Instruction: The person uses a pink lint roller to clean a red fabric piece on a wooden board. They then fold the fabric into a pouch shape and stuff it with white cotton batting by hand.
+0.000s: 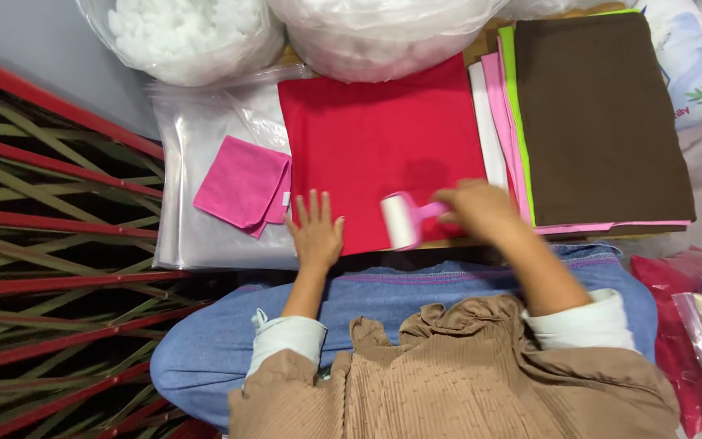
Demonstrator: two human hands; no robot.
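Your left hand [316, 232] lies flat, fingers spread, pinning the red felt sheet [379, 146] so it cannot slide. Your right hand [481, 210] is clamped on the pink handle of the lint roller [401, 219], whose white roll rests on the felt between both hands.

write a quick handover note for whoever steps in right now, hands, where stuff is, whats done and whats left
Left hand: flat, fingers spread, pressing down the near edge of the red cloth.
Right hand: gripping the pink handle of a white lint roller, roller on the red cloth's near edge.
Folded pink cloth lies to the left on clear plastic bags. A stack topped by brown cloth sits to the right.
Done: cannot tell how much of the red cloth has been rolled.
Left: probably the rest of the red cloth.
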